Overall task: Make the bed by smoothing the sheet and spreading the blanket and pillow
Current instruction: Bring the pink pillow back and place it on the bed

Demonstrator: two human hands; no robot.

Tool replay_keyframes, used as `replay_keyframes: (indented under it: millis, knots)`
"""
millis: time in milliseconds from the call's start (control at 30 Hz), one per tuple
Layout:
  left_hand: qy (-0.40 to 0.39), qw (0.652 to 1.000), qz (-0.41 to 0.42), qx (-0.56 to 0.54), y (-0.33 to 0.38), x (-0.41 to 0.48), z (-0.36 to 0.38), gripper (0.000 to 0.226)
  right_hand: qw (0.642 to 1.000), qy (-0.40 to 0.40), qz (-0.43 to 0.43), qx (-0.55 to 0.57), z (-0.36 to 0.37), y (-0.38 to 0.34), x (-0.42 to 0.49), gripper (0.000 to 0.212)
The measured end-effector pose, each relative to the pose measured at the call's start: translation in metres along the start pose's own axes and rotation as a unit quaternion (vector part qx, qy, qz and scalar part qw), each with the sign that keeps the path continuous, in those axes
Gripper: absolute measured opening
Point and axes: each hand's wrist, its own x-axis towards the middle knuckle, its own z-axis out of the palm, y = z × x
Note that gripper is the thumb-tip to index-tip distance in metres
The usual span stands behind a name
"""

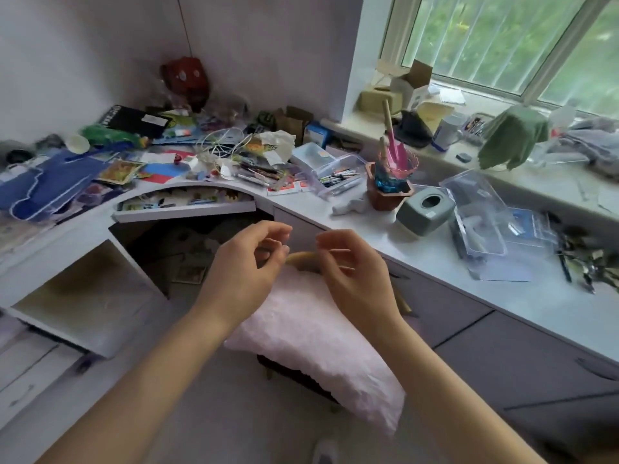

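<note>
I am looking down at a small toy bed (pixel 294 371) standing on the pale floor (pixel 217 413), just in front of a corner table (pixel 435 259) piled with papers, pens and plastic boxes. A pink fluffy cover (pixel 321 336) lies along the whole bed. It hides the mattress and hangs past the near end. I cannot tell whether it is the sheet or the blanket. The bed's yellow headboard (pixel 303 257) pokes out at the far end, and a strip of dark frame shows under the cover on the left side.

Both my hands hover over the head end of the bed. My left hand (pixel 248 262) and right hand (pixel 355 272) face each other with fingers loosely curled. I see nothing pinched in either, and neither clearly touches the cover. No pillow is in view.

What could go wrong, as I judge it: the bed looks light and stands on thin legs, so a firm pull on the cover could drag or tip it. The cover sits skewed and heavy toward the near end, so smoothing toward myself may slide it off. The open drawer (pixel 184 205) sits close above, and I could bump it when lifting my arms.
</note>
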Motion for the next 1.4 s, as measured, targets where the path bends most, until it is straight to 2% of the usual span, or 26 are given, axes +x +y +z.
replay_keyframes:
  millis: [233,367,500,700,900,1100,1400]
  knots:
    - [-0.079,0.996,-0.002,0.051,-0.041,0.058,0.038,0.028,0.990,-0.008,-0.021,-0.140,-0.011,0.071,0.040,0.020]
    - [-0.126,0.985,0.004,0.116,-0.071,0.088,0.047,0.033,0.982,-0.036,0.005,-0.187,-0.003,0.111,0.060,0.024]
    - [-0.171,0.973,0.008,0.155,-0.104,0.110,0.060,0.035,0.970,-0.060,0.039,-0.230,0.009,0.150,0.075,0.028]
    - [-0.260,0.953,0.022,0.156,-0.156,0.125,0.095,0.037,0.954,-0.057,0.117,-0.271,0.030,0.197,0.072,0.034]
    - [-0.356,0.918,0.051,0.169,-0.215,0.127,0.137,0.038,0.929,-0.047,0.197,-0.309,0.046,0.255,0.045,0.033]
    - [-0.404,0.890,0.050,0.204,-0.266,0.122,0.180,0.043,0.905,-0.073,0.261,-0.327,0.060,0.308,0.028,0.035]
    - [-0.417,0.881,0.043,0.219,-0.344,0.112,0.267,0.052,0.880,-0.079,0.295,-0.364,0.065,0.399,0.024,0.041]
